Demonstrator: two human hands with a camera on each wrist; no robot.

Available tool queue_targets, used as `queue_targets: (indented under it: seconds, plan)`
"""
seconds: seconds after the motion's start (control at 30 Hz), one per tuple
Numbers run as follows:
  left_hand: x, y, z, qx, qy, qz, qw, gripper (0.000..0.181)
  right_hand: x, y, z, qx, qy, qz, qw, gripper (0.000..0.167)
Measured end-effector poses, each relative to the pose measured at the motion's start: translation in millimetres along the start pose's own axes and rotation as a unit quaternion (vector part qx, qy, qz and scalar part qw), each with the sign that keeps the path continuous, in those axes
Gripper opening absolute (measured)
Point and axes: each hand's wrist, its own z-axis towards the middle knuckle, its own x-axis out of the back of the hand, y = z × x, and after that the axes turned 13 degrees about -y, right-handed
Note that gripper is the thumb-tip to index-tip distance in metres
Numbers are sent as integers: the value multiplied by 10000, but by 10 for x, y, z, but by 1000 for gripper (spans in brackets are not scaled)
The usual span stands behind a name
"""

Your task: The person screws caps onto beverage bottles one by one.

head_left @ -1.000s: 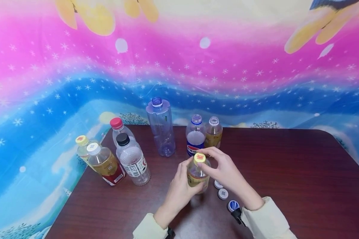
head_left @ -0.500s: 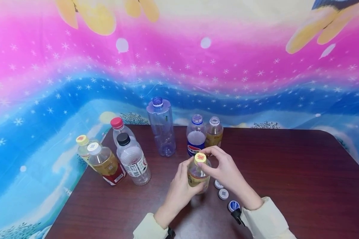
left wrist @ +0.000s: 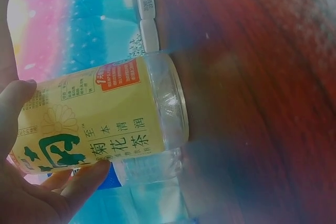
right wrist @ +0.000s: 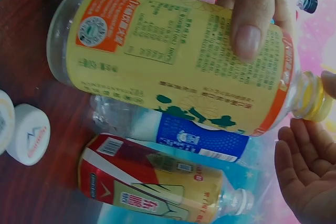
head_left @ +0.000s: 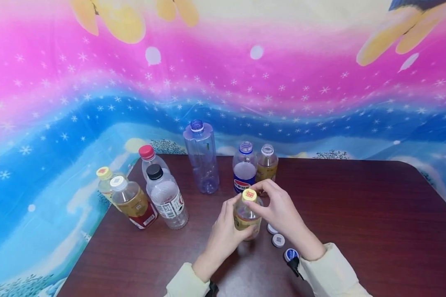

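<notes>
A bottle with a yellow label [head_left: 247, 215] is upright at the middle of the table. My left hand [head_left: 224, 231] grips its body, with the thumb across the near side. At its top, my right hand [head_left: 284, 214] pinches the yellow cap [head_left: 249, 194] between thumb and fingers. Green characters and a flower show on the bottle's label [left wrist: 105, 114] in the left wrist view. In the right wrist view some of the clear neck shows below the yellow cap [right wrist: 319, 100]. Loose caps [head_left: 278, 240] lie by the right forearm, one of them partly hidden, with a blue cap [head_left: 291, 255] nearest me.
Behind the hands stand uncapped bottles: a tall purplish one [head_left: 202, 161], a blue-labelled one [head_left: 244, 169] and a gold-labelled one [head_left: 267, 165]. Several capped bottles cluster at the left, including a black-capped bottle [head_left: 167, 198] and a white-capped one [head_left: 134, 202]. A printed cloth [head_left: 223, 82] hangs behind the table.
</notes>
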Motion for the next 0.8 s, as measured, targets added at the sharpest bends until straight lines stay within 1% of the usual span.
queue_targets:
  seconds: [0.13,0.3,0.5,0.8]
  plan:
    - [-1,0,13,26,0,5,10000,80,4,-34,8,-52,83,-145,9998,25]
    - [-21,-2,0,69,-36,80,9999,79,-41,-44,-3,-220,-1,-110,9997,31]
    - [-25,10,-28,42,-10,165,9999,78,-61,-36,-15,-225,-39,-103,9997,34]
    - [17,55,-37,170,-313,-32,9994,77,-31,-32,10,-257,-36,-66,9996,35]
